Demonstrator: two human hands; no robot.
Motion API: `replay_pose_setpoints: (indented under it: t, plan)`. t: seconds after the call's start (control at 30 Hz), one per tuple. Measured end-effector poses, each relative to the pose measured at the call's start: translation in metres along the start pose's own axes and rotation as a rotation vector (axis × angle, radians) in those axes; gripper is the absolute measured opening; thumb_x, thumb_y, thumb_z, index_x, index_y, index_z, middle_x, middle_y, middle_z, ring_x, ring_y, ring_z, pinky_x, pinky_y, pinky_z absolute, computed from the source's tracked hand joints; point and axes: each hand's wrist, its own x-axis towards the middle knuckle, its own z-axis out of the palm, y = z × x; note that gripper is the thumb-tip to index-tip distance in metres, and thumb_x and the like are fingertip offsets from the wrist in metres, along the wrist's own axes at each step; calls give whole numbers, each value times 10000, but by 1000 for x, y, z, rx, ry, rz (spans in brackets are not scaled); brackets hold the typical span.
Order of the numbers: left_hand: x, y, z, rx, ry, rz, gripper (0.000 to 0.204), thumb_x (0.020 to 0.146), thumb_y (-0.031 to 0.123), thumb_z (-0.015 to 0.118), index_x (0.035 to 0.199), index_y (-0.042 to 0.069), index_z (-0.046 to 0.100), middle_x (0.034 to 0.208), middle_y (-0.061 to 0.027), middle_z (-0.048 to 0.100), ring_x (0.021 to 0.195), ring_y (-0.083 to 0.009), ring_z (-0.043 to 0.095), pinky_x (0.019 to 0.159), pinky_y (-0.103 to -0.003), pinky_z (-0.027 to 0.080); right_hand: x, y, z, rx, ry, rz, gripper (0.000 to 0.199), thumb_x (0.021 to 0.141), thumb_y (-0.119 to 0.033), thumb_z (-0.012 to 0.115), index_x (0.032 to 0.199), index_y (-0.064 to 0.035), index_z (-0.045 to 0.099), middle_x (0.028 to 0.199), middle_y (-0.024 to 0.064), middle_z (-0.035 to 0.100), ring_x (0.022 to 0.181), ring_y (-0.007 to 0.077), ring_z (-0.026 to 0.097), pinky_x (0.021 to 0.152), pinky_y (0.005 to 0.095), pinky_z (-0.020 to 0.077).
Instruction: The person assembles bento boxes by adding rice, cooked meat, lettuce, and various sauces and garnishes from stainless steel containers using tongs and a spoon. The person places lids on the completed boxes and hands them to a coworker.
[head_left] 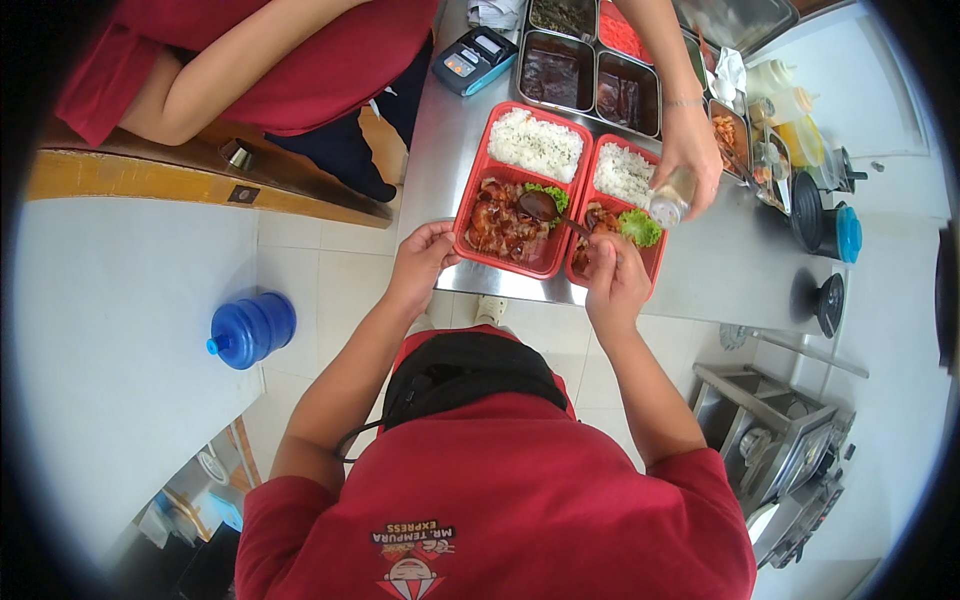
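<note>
My right hand (pixel 615 275) is closed round the handle of a dark spoon (pixel 538 206). The spoon's bowl is over the glazed meat (pixel 495 225) in the left red lunch box (pixel 468 190). With my left hand (pixel 425 262) I grip that box at its near left corner. White rice (pixel 535 145) with dark flecks fills its far part, and green lettuce (pixel 550 195) lies by the meat. A second red lunch box (pixel 652 268) stands to the right, with rice, meat and lettuce, partly hidden by my right hand. Over it a co-worker's hand (pixel 695 150) holds a clear shaker (pixel 672 195).
Metal pans (pixel 556 72) of dark sauce and other toppings line the counter's far side. A card terminal (pixel 475 60) sits at the far left. Squeeze bottles (pixel 790 105) stand at right. Another person in red (pixel 230 60) is at far left. The steel counter (pixel 740 260) ends close before me.
</note>
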Motion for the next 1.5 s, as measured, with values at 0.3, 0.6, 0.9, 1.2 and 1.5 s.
replay_pose_setpoints:
  t: [0.3,0.6,0.9,1.2,1.5]
  plan:
    - [0,0,0,-1,-2,9,209,871,119,484,1043,2,504,912,-39,570,776,-86,539,717,-220,444,1,-11,-15,-26,-121,-90,104,855,-70,481,822,-11,560,743,114,578,601,224,546,562,305,447]
    - [0,2,1,-16,-7,8,208,870,119,488,1038,-2,506,911,-39,570,772,-92,541,719,-223,446,2,-19,-25,-210,-203,-382,91,781,-24,544,871,-17,551,760,108,560,621,255,547,531,335,449]
    - [0,4,2,3,6,-5,196,870,117,485,1031,7,514,899,-35,570,772,-89,535,726,-228,448,8,-20,-8,-180,-210,-482,166,729,-8,592,888,-24,548,741,111,535,606,248,541,510,331,444]
    - [0,3,1,-15,-1,-6,198,869,124,494,1029,10,515,896,-31,571,759,-83,528,706,-226,442,15,-19,9,-163,-250,-547,188,719,-29,607,897,-24,549,747,104,531,624,243,542,513,327,448]
    - [2,2,-1,-28,-18,3,202,868,126,496,1033,12,514,899,-30,568,753,-88,526,709,-231,443,8,-16,12,-160,-274,-522,196,711,-21,605,900,-33,551,763,109,536,632,239,542,528,329,456]
